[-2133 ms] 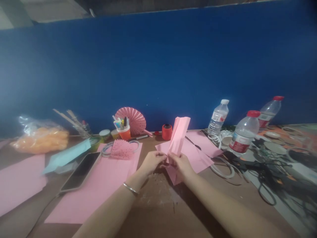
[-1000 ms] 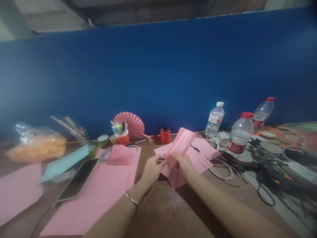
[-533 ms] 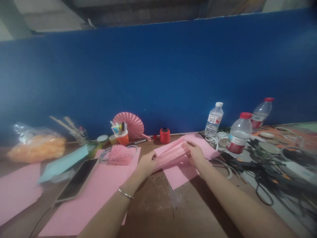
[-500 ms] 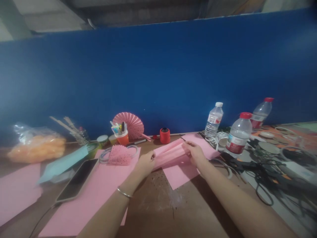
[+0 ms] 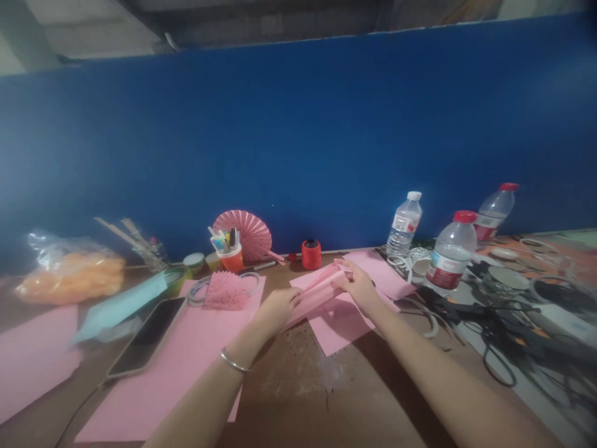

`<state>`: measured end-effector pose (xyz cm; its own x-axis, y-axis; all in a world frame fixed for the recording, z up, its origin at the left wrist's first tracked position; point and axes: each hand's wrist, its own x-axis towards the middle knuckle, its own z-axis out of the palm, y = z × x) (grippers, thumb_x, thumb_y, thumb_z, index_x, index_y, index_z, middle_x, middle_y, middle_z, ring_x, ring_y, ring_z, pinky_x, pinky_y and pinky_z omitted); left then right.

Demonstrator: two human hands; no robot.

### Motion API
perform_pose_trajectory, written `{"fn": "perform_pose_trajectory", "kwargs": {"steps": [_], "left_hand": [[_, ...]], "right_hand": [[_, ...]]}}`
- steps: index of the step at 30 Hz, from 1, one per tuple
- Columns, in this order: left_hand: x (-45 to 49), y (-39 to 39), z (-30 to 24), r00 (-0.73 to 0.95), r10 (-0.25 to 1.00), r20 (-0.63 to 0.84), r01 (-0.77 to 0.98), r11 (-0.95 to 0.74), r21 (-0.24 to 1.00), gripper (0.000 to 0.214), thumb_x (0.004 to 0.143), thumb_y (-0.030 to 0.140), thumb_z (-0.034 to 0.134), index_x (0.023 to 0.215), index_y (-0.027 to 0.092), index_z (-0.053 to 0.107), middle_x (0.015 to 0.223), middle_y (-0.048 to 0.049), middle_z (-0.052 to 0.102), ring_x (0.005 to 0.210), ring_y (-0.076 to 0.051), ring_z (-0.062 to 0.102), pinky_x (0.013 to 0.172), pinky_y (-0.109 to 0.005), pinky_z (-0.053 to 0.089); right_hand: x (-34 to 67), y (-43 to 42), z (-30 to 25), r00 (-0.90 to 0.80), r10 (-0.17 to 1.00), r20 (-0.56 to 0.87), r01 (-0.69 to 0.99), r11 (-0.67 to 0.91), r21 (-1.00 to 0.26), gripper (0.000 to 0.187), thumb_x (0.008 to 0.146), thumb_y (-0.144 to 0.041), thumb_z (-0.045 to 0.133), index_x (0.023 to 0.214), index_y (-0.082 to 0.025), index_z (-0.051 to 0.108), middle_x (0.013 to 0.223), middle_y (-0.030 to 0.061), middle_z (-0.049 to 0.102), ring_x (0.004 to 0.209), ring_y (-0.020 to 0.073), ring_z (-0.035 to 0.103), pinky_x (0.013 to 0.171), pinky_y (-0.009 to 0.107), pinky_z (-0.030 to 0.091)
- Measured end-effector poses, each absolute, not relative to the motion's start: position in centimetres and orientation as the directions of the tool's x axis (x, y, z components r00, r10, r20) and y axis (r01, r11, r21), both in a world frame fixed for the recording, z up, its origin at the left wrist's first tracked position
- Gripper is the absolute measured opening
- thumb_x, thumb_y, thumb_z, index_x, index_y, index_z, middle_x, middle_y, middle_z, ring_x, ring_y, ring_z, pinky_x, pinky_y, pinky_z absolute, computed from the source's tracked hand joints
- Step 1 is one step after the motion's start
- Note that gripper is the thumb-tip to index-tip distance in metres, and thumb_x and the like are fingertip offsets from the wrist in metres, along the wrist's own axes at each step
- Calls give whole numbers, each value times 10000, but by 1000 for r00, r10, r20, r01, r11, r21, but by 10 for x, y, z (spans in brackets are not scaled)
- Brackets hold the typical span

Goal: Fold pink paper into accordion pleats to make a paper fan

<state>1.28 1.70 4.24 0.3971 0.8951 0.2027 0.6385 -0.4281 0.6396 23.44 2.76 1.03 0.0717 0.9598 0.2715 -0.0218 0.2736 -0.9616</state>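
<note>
Both hands grip a pleated sheet of pink paper (image 5: 314,297) above the brown table. My left hand (image 5: 280,308), with a silver bangle on its wrist, is closed on the near left part of it. At the far right end, my right hand (image 5: 357,286) pinches the folds between thumb and fingers. Beneath lies a flat pink sheet (image 5: 338,333), and another pink sheet (image 5: 380,274) is beyond my right hand. Behind the pleated paper stands a red spool-like object (image 5: 311,255) with a dark top.
A pink paper fan (image 5: 249,233) leans behind an orange-and-white cup of pens (image 5: 230,252). To the left lie a phone (image 5: 148,336), a large pink sheet (image 5: 177,373) and a bag of orange pieces (image 5: 72,277). Bottles (image 5: 451,252) and tangled cables (image 5: 494,336) crowd the right.
My right hand has shifted slightly left, closer to my left hand. The pleated paper between them is bunched more and tilted differently.
</note>
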Motion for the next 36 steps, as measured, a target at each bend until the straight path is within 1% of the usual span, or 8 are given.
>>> {"fn": "perform_pose_trajectory", "kwargs": {"steps": [4, 8, 10, 14, 18, 26, 30, 36], "left_hand": [[12, 16, 45, 440, 885, 153, 699, -444, 561, 232, 797, 241, 422, 864, 227, 644, 856, -47, 670, 833, -212, 585, 722, -253, 368], [13, 13, 50, 485, 871, 80, 789, -475, 390, 281, 856, 235, 328, 953, 210, 590, 965, -43, 648, 871, -183, 582, 722, -237, 382], [13, 11, 51, 506, 861, 50, 811, -494, 314, 292, 876, 241, 292, 985, 213, 561, 985, -44, 640, 879, -175, 583, 720, -233, 389], [13, 10, 51, 512, 859, 2, 837, -499, 226, 314, 892, 254, 246, 979, 190, 541, 967, -78, 635, 872, -193, 589, 710, -260, 395], [14, 10, 48, 513, 859, -4, 844, -503, 185, 344, 894, 325, 229, 921, 176, 537, 897, -98, 637, 801, -222, 596, 671, -301, 395], [23, 6, 41, 521, 853, 25, 835, -516, 191, 307, 889, 325, 264, 838, 181, 530, 779, -60, 636, 681, -187, 588, 579, -258, 354], [25, 6, 41, 526, 850, 35, 826, -521, 215, 288, 888, 280, 282, 807, 181, 540, 778, -41, 639, 674, -160, 578, 573, -235, 344], [27, 4, 44, 562, 827, 10, 817, -557, 147, 271, 873, 287, 328, 839, 178, 573, 795, -58, 647, 688, -181, 583, 607, -252, 379]], "right_hand": [[240, 36, 4, 67, 956, 285, -42, 288, -957, 436, 667, -279, 611, 1079, -165, 524, 711, 6, 598, 689, 179, 600, 659, 321, 468], [241, 41, -1, 141, 950, 278, -15, 282, -959, 590, 576, -269, 689, 1127, -214, 486, 939, 43, 586, 859, 196, 584, 714, 326, 477], [240, 38, 0, 64, 977, 204, -89, 210, -974, 609, 565, -273, 697, 1133, -234, 481, 1028, 57, 572, 891, 205, 589, 698, 317, 488], [235, 29, 8, -130, 988, 85, -146, 66, -987, 470, 597, -281, 673, 1035, -195, 525, 775, 26, 642, 711, 211, 642, 593, 308, 502], [230, 22, 14, -78, 993, 85, -13, 85, -996, 309, 602, -292, 669, 861, -172, 550, 622, 6, 640, 618, 190, 636, 532, 274, 491], [218, 17, 14, -34, 988, 152, 122, 155, -980, 205, 643, -265, 605, 819, -162, 583, 651, 4, 626, 584, 156, 603, 500, 235, 470], [216, 16, 15, -26, 981, 191, 213, 193, -958, 259, 638, -271, 620, 869, -158, 594, 751, 24, 641, 639, 159, 606, 556, 244, 473], [221, 14, 28, -298, 926, 231, 441, 348, -828, 182, 649, -300, 642, 766, -162, 644, 770, 41, 668, 708, 177, 609, 634, 261, 450]]}}
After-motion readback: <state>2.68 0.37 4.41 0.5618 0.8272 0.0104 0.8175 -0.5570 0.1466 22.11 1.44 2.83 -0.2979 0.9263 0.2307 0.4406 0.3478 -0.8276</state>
